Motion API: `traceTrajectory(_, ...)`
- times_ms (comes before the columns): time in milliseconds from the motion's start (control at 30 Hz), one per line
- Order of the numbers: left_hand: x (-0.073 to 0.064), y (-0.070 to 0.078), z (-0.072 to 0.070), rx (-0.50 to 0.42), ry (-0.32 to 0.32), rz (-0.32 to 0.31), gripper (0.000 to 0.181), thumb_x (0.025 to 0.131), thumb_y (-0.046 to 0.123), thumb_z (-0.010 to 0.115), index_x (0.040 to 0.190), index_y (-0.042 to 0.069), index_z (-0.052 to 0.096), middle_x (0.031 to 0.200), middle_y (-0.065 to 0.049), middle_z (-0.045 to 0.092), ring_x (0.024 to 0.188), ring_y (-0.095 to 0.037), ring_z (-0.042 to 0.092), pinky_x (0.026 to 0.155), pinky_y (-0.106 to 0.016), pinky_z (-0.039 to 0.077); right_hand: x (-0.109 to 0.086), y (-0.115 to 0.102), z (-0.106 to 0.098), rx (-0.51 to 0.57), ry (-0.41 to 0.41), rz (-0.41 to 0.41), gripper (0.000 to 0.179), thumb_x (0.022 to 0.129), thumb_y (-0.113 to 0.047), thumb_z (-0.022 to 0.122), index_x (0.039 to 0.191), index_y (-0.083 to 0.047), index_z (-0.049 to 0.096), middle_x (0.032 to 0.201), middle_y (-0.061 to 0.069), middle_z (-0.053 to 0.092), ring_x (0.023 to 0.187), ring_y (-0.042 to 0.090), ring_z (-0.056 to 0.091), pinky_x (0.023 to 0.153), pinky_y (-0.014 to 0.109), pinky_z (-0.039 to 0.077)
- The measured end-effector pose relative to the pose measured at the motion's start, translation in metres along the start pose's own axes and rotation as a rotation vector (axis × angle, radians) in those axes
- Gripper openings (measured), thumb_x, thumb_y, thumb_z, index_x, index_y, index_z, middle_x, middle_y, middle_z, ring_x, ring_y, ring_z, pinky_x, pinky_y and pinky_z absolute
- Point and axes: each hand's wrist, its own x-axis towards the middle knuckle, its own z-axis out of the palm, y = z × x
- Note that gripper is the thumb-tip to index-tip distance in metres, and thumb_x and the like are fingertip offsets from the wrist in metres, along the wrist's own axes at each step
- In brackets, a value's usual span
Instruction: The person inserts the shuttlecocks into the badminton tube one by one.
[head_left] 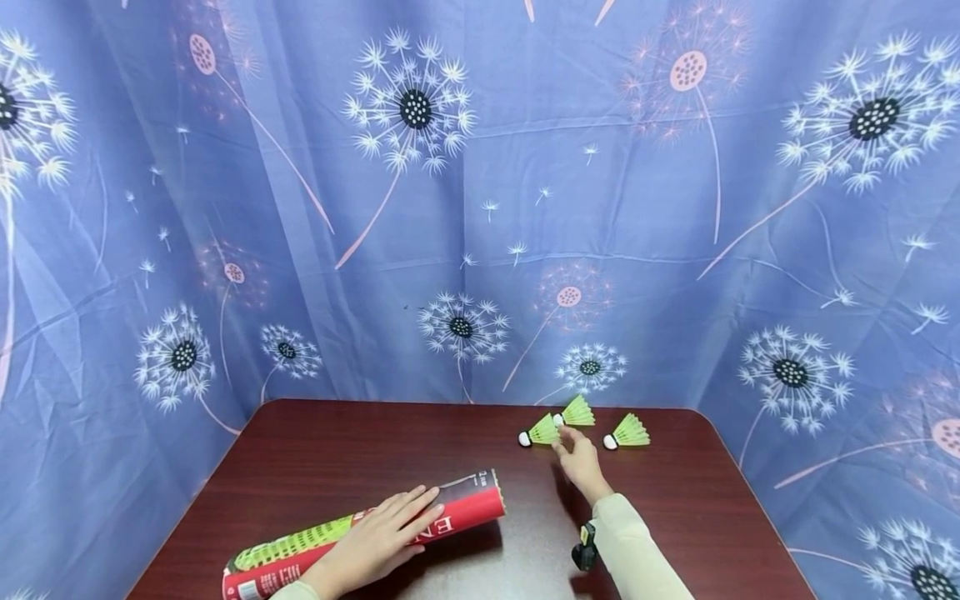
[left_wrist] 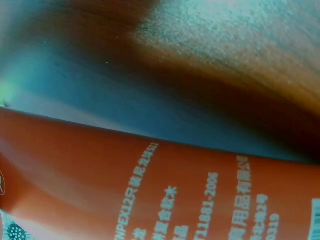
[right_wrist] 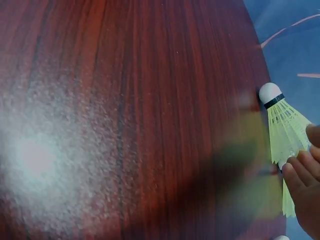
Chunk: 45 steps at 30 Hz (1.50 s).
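Observation:
In the head view my left hand (head_left: 382,533) lies across the top of a red, black and green shuttlecock tube (head_left: 472,502), fingers stretched over its side. The tube lies slanted on the table, its right end farther back. The left wrist view shows the tube's printed red side (left_wrist: 190,195) close up. Toward the back of the table my right hand (head_left: 582,463) reaches in among yellow-green shuttlecocks with white corks. Its fingertips are at the skirt of the left shuttlecock (head_left: 542,431) and the cork of the rear shuttlecock (head_left: 577,412); thumb and fingers are apart in the right wrist view.
A third shuttlecock (head_left: 628,432) lies to the right of my right hand, cork to the left. The dark red-brown wooden table (head_left: 360,450) ends just behind the shuttlecocks. A blue dandelion-print curtain (head_left: 480,217) hangs around its back and sides.

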Motion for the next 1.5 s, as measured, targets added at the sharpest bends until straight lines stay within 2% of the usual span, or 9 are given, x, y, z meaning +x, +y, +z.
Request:
traceTrajectory(200,-0.001,-0.001,0.001,-0.004,0.003,0.005,0.079,0.073,0.025,0.083,0.142,0.009,0.048,0.146,-0.013,0.045,0.128,-0.030,0.049,0.094,-0.044,0.047,-0.002,-0.001,0.003,-0.027,0.079,0.050,0.014,0.088,-0.001,0.066,0.099,0.007,0.069,0.096,0.020,0.069,0.089,0.032,0.063,0.073,0.037,0.050)
traceTrajectory(400,0.000,-0.001,0.001,-0.010,0.003,0.003,0.081,0.071,0.024,0.085,0.142,0.009,0.048,0.146,-0.013,0.044,0.126,-0.032,0.051,0.094,-0.044,0.047,-0.004,0.001,0.007,-0.065,0.134,0.056,0.008,0.085,-0.004,0.070,0.083,0.003,0.070,0.080,0.012,0.070,0.076,0.027,0.061,0.072,0.038,0.047)
traceTrajectory(667,0.000,-0.002,-0.003,-0.016,0.000,0.003,0.070,0.081,0.028,0.077,0.141,0.008,0.049,0.145,-0.013,0.045,0.124,-0.033,0.052,0.093,-0.045,0.048,-0.004,0.001,0.006,-0.068,0.136,0.050,0.005,0.085,-0.003,0.070,0.084,0.001,0.073,0.079,0.010,0.070,0.070,0.020,0.058,0.065,0.033,0.045)
traceTrajectory(833,0.001,-0.002,-0.002,-0.017,0.003,0.006,0.073,0.078,0.026,0.080,0.141,0.008,0.049,0.145,-0.014,0.045,0.124,-0.033,0.052,0.093,-0.044,0.048,-0.006,-0.002,0.000,-0.074,0.123,0.030,0.005,0.085,-0.003,0.070,0.085,0.000,0.074,0.080,0.010,0.071,0.072,0.021,0.060,0.067,0.034,0.046)
traceTrajectory(1000,0.003,-0.003,-0.003,-0.022,0.001,0.005,0.067,0.084,0.029,0.075,0.142,0.009,0.048,0.145,-0.014,0.045,0.123,-0.034,0.053,0.093,-0.045,0.048,-0.007,-0.006,-0.007,-0.075,0.096,0.017,0.005,0.086,-0.003,0.070,0.086,0.000,0.074,0.082,0.010,0.072,0.073,0.020,0.062,0.067,0.033,0.047)
traceTrajectory(1233,0.003,-0.004,-0.004,-0.014,0.003,0.001,0.051,0.100,0.040,0.045,0.142,0.009,0.048,0.145,-0.013,0.045,0.123,-0.034,0.053,0.094,-0.044,0.047,-0.008,-0.012,-0.014,-0.033,0.094,-0.047,0.004,0.084,-0.002,0.072,0.086,0.002,0.073,0.078,0.010,0.071,0.066,0.012,0.060,0.059,0.024,0.047)
traceTrajectory(1300,0.003,-0.004,-0.005,-0.018,0.005,0.002,0.051,0.101,0.040,0.042,0.142,0.009,0.048,0.145,-0.014,0.045,0.123,-0.035,0.054,0.095,-0.045,0.047,-0.010,-0.014,-0.016,-0.024,0.094,-0.063,0.006,0.083,-0.003,0.072,0.086,0.003,0.073,0.077,0.010,0.071,0.065,0.010,0.058,0.058,0.023,0.046)
traceTrajectory(1400,0.003,-0.004,-0.005,-0.017,0.000,0.000,0.052,0.101,0.040,0.043,0.142,0.009,0.048,0.145,-0.014,0.045,0.123,-0.034,0.053,0.095,-0.044,0.047,-0.014,-0.015,-0.018,-0.009,0.087,-0.091,0.006,0.083,-0.003,0.073,0.084,0.003,0.073,0.075,0.009,0.070,0.063,0.008,0.057,0.058,0.022,0.046)
traceTrajectory(1500,0.003,-0.004,-0.005,-0.010,-0.007,-0.002,0.054,0.098,0.038,0.053,0.143,0.010,0.047,0.146,-0.013,0.044,0.124,-0.033,0.053,0.095,-0.044,0.047,-0.020,-0.018,-0.022,0.019,0.072,-0.106,0.007,0.083,-0.004,0.073,0.083,0.003,0.072,0.075,0.008,0.070,0.063,0.008,0.058,0.058,0.021,0.047)
